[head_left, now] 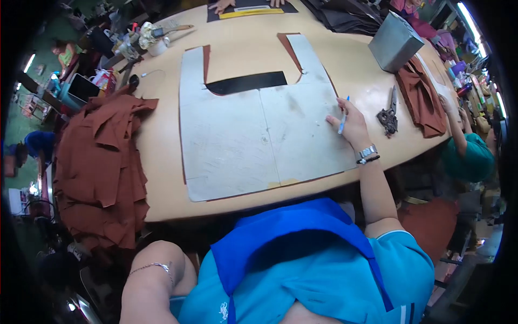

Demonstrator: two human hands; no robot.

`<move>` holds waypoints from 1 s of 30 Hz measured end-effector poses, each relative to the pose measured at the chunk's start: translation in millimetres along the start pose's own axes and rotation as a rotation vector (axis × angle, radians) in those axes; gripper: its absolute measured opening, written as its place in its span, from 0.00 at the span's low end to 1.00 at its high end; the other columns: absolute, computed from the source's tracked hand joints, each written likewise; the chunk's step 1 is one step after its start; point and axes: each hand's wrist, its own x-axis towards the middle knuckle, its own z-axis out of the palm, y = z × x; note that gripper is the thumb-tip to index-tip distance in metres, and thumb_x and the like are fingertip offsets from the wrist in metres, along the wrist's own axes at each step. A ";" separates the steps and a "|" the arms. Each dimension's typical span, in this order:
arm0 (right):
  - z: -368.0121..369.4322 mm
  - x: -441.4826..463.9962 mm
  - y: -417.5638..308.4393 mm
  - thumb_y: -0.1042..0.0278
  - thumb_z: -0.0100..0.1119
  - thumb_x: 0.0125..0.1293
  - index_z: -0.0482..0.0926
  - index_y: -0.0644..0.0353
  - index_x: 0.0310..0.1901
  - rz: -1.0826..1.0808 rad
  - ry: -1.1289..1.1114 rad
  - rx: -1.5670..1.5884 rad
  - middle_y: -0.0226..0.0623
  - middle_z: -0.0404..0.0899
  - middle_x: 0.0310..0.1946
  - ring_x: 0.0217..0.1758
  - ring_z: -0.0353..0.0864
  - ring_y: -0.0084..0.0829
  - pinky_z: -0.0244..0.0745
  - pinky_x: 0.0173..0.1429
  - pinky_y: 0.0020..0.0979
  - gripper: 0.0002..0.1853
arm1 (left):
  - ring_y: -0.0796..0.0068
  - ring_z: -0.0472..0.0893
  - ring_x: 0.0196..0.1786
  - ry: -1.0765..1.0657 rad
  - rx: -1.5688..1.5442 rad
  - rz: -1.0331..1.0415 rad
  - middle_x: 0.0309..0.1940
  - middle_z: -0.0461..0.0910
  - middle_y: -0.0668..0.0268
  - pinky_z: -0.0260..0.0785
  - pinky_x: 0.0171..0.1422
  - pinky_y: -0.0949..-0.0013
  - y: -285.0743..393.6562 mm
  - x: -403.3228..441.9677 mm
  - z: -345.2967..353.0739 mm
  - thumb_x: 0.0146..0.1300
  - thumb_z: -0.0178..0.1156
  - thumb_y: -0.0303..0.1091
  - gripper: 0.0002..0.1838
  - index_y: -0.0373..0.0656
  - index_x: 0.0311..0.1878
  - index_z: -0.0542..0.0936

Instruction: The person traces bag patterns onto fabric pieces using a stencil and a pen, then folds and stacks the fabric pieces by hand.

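Note:
My right hand (353, 123) is closed around a slim pen (342, 122) with a blue end, at the right edge of a large grey-white pattern board (232, 140). The board lies flat, with a wide notch at its far side. Reddish-brown fabric (206, 63) shows along its edges, and a black strip (248, 82) shows in the notch. My left hand (171, 258) is bent in near my body below the table edge, with a chain bracelet at the wrist; its fingers are hidden. Dark scissors (388, 114) lie to the right of the board.
Brown fabric pieces (102, 167) hang over the table's left side. A metal block (395, 42) stands at the right beside folded brown fabric (422, 100). A brush (172, 30) rests by a white tub (157, 47). Another person's hands (222, 5) are at the far edge.

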 end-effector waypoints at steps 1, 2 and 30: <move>1.5 4.3 8.4 0.61 0.77 0.51 0.76 0.63 0.59 0.052 -0.003 0.085 0.45 0.82 0.46 0.50 0.81 0.39 0.74 0.57 0.34 0.34 | 0.84 0.66 0.21 -0.278 -0.169 -0.090 0.24 0.71 0.78 0.52 0.25 0.77 -4.9 15.7 -16.1 0.72 0.51 0.37 0.06 0.57 0.41 0.78; 3.4 7.0 15.9 0.62 0.78 0.51 0.76 0.63 0.59 0.108 -0.008 0.177 0.43 0.82 0.46 0.50 0.81 0.37 0.74 0.57 0.33 0.34 | 0.84 0.67 0.21 -0.344 -0.200 -0.161 0.24 0.71 0.78 0.53 0.26 0.77 -8.2 17.2 -15.6 0.72 0.50 0.37 0.07 0.57 0.42 0.79; -122.9 41.3 84.7 0.67 0.62 0.69 0.68 0.67 0.63 0.004 0.805 0.637 0.41 0.77 0.55 0.54 0.78 0.30 0.74 0.57 0.31 0.25 | 0.46 0.44 0.80 0.861 1.849 -1.675 0.77 0.44 0.40 0.35 0.74 0.29 -154.2 -206.5 -137.3 0.65 0.49 0.69 0.54 0.31 0.76 0.48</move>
